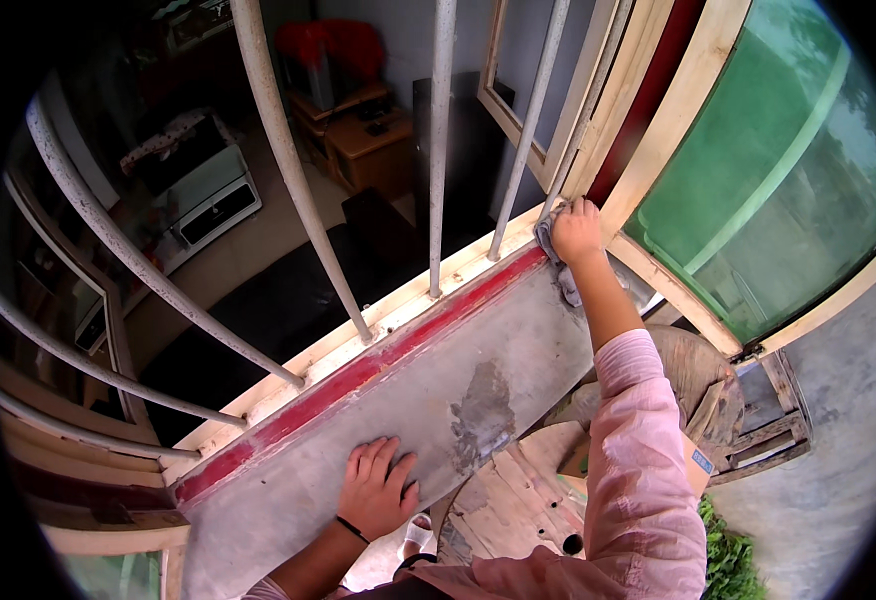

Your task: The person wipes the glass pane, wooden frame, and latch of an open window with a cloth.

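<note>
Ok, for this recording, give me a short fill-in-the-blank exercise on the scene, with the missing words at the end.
1. The right hand holds a grey ____ at the window frame.
2. The left hand, over the grey sill, holds ____.
3. The painted stripe between the metal bars and the sill is coloured ____.
4. The glass pane at the right side is tinted ____.

Missing words: cloth; nothing; red; green.
</note>
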A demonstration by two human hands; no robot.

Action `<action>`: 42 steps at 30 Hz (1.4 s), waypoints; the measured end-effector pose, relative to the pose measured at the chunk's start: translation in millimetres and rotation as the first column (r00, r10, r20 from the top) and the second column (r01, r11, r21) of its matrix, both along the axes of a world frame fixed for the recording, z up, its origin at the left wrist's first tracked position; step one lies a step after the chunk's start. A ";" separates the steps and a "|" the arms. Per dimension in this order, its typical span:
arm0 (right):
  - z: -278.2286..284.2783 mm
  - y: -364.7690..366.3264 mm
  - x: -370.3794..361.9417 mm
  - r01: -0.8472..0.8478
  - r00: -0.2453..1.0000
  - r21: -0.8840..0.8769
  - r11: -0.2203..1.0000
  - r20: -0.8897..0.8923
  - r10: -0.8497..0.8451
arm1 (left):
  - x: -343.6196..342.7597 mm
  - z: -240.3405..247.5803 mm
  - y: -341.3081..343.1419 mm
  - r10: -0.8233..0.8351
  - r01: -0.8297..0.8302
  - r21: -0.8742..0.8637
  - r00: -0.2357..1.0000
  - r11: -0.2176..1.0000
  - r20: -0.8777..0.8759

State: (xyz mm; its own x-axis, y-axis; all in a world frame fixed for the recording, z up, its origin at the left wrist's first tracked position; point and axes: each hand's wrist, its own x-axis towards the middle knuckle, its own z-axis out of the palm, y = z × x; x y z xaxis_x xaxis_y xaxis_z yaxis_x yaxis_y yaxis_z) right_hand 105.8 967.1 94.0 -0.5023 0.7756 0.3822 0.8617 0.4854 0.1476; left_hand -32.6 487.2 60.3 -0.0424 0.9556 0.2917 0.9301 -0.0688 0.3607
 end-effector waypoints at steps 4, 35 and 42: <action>-26.0 11.8 10.0 -0.074 0.975 0.148 0.986 -0.198 0.103 | 1.4 -0.3 3.5 -0.010 0.010 0.005 1.000 1.000 0.008; 33.5 8.6 1.4 0.038 0.902 0.107 0.994 0.424 -0.080 | -1.0 1.9 2.6 0.020 -0.020 0.008 0.999 1.000 0.026; 28.5 -6.0 0.8 0.114 0.816 0.024 0.993 0.568 -0.108 | -2.5 1.8 4.6 0.007 -0.007 -0.022 1.000 1.000 0.013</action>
